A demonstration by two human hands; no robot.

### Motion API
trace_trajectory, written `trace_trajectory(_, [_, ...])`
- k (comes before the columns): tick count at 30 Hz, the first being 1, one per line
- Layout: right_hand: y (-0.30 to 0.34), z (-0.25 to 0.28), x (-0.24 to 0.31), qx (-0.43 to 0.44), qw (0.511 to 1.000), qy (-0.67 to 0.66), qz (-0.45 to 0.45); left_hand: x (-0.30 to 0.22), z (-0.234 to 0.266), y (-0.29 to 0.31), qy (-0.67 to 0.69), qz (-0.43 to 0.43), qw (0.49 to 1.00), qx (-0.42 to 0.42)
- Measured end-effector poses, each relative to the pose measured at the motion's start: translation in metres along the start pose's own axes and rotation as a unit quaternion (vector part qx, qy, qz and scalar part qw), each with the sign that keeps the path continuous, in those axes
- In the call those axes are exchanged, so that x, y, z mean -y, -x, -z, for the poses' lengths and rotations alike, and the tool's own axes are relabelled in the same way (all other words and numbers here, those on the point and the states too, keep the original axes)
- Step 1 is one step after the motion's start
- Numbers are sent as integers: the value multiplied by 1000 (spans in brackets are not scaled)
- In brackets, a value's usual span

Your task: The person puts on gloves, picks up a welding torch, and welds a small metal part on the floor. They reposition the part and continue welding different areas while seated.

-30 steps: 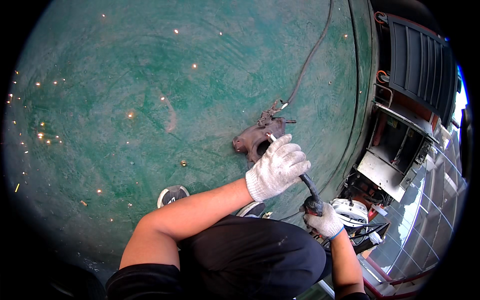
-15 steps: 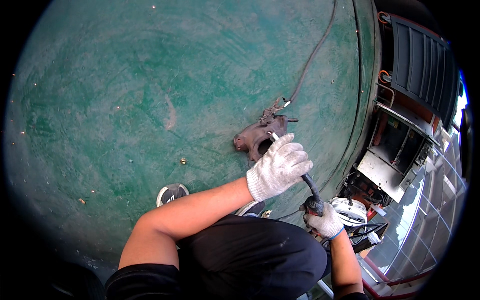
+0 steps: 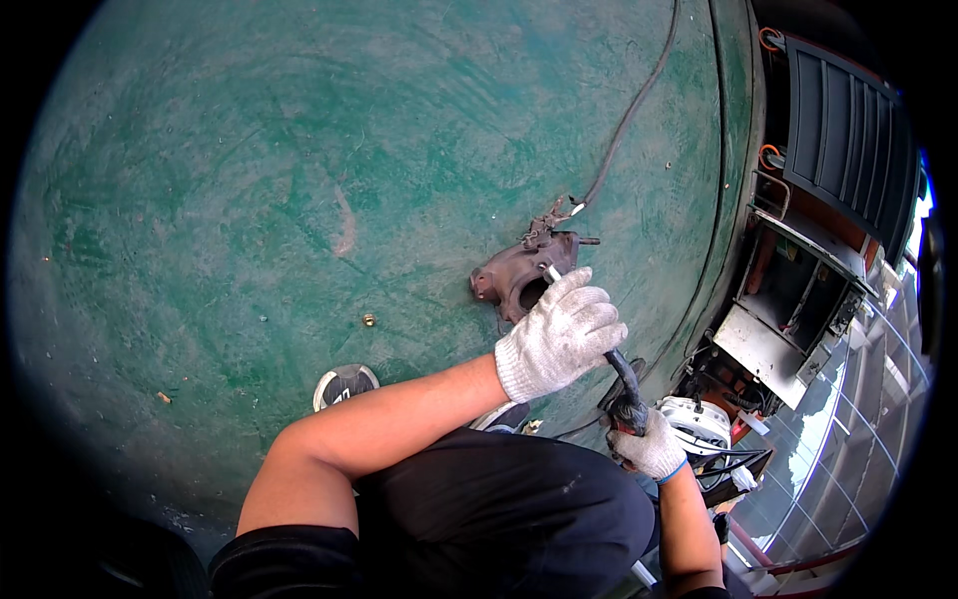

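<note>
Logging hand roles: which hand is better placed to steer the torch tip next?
Probably the left hand: it holds the torch near its tip, close to the part; the right hand holds farther back.

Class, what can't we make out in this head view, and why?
Head view:
Black torch: middle hidden by left hand.
Brown metal part: near edge partly behind that hand.
Clamp cable: far end cut off by the upper edge.
Brass-coloured object: too small to identify.

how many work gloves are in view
2: one on the left hand, around the neck of the torch; the other on the right hand, around its handle. No others show.
</note>
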State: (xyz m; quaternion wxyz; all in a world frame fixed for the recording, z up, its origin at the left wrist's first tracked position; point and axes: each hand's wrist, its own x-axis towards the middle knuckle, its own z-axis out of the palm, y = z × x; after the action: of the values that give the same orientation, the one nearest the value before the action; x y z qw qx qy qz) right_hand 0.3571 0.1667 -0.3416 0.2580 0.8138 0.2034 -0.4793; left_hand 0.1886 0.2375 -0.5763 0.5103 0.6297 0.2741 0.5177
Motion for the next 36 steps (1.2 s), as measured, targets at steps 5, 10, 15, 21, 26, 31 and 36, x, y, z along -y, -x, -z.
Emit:
trace_trajectory(5, [6, 0, 11, 3, 998, -33, -46, 0, 0, 0, 2, 4, 1000, 5])
trace_trajectory(10, [3, 2, -1, -4, 1000, -16, 13, -4, 4, -4, 3, 8, 1000, 22])
trace_trajectory(15, [7, 1, 9, -1, 999, -51, 2, -2, 2, -1, 25, 15, 999, 13])
trace_trajectory(21, [7, -3, 16, 12, 994, -110, 0, -5, 9, -14, -13, -2, 1000, 19])
trace_trajectory(26, [5, -6, 5, 29, 988, -153, -14, -2, 2, -10, -9, -11, 1000, 12])
trace_trajectory(31, [6, -7, 6, 22, 993, -115, -23, -2, 2, -7, -13, -16, 1000, 13])
trace_trajectory(36, [6, -9, 5, 25, 991, -123, -41, 1, 0, -2, -5, -15, 1000, 14])
